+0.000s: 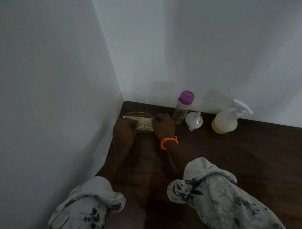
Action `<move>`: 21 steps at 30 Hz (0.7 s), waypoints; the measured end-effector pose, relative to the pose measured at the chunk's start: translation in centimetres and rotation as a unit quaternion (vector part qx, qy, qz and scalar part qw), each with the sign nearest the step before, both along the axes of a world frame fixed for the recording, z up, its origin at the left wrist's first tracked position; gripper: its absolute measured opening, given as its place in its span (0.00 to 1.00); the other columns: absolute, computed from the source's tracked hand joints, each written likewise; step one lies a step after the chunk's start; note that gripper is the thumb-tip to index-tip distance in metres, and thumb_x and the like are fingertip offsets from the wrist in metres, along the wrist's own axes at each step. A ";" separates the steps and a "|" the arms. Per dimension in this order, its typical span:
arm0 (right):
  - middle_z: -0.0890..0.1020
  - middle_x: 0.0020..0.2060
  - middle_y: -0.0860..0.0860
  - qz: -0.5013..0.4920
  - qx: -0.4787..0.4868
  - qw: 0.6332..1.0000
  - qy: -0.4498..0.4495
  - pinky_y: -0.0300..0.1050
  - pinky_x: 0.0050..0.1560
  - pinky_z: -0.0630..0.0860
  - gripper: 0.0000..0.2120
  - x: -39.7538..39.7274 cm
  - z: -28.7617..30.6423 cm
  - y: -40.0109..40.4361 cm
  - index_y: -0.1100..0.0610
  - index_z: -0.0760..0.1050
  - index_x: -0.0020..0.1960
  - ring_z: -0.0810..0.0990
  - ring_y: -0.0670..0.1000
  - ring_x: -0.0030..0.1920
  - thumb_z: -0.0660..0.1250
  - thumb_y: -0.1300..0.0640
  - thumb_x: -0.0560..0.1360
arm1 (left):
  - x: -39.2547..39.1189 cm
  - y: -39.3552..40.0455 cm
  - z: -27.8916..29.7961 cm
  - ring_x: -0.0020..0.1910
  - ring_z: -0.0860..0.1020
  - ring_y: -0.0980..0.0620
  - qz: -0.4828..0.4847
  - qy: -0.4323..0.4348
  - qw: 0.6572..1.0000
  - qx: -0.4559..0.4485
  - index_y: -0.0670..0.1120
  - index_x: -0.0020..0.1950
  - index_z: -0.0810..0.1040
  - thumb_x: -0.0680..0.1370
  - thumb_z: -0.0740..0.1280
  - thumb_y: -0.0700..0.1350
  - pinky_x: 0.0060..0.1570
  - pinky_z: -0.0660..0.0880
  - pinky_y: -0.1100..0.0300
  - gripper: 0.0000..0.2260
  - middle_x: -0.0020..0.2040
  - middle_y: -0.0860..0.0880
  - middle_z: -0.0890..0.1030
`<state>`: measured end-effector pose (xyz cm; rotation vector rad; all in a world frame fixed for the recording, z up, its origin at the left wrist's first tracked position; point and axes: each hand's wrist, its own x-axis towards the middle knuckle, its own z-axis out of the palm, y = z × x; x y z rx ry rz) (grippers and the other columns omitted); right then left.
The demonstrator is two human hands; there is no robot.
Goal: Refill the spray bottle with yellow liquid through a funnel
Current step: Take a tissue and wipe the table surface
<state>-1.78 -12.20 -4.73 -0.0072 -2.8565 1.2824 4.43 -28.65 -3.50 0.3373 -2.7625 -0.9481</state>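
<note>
A dark wooden table (245, 162) fills a corner between two pale walls, and the person reaches across it with both arms, the patterned sleeves rolled back near the elbows. At the far left of the tabletop, close to the corner, sits a small woven basket (139, 115) with a pale folded cloth (144, 122) lying across it. The left hand (124, 129) rests at the left end of the cloth with its fingers curled onto it, and the right hand (163, 125) pinches the cloth's right end; the two hands are close together, each closed on the same cloth. An orange bracelet (168, 142) circles the right wrist. Just to the right of that hand stands a clear bottle with a purple cap (182, 107), near the back wall. Beside it a white funnel (193, 121) lies wide mouth down on the table, spout pointing up. Further right, apart from the funnel and from both hands, stands the spray bottle (225, 121), upright, white trigger head fitted, with a shallow layer of yellow liquid at its bottom.
</note>
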 end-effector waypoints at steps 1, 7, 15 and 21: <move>0.80 0.41 0.53 0.002 -0.017 1.000 0.014 0.43 0.45 0.71 0.03 0.1 0.2 0.0 0.56 0.82 0.43 0.78 0.52 0.44 0.72 0.60 0.70 | 0.0 -0.1 -0.1 0.50 0.81 0.45 0.000 0.001 1.000 -0.001 0.44 0.51 0.87 0.76 0.73 0.42 0.55 0.74 0.57 0.06 0.49 0.43 0.85; 0.80 0.37 0.46 0.032 -0.108 0.994 0.003 0.37 0.44 0.72 0.05 0.1 1.1 0.0 0.53 0.76 0.41 0.78 0.47 0.41 0.71 0.61 0.70 | 0.1 0.2 -0.2 0.51 0.81 0.43 -0.004 0.005 1.000 -0.015 0.43 0.52 0.87 0.75 0.74 0.40 0.56 0.75 0.52 0.07 0.50 0.43 0.86; 0.81 0.40 0.48 0.014 -0.130 0.991 -0.034 0.32 0.42 0.69 0.07 0.4 1.3 0.9 0.51 0.76 0.43 0.79 0.47 0.44 0.70 0.63 0.73 | 0.1 0.4 0.3 0.53 0.81 0.43 -0.002 -0.010 1.000 -0.014 0.43 0.55 0.87 0.76 0.73 0.40 0.59 0.75 0.52 0.08 0.53 0.43 0.86; 0.78 0.47 0.51 0.038 -0.005 0.996 0.079 0.36 0.51 0.67 0.04 0.6 1.2 1.1 0.54 0.83 0.46 0.74 0.47 0.51 0.72 0.58 0.71 | 0.2 0.7 1.3 0.54 0.81 0.43 -0.003 -0.011 1.000 -0.006 0.43 0.54 0.87 0.76 0.74 0.41 0.57 0.76 0.51 0.08 0.53 0.42 0.86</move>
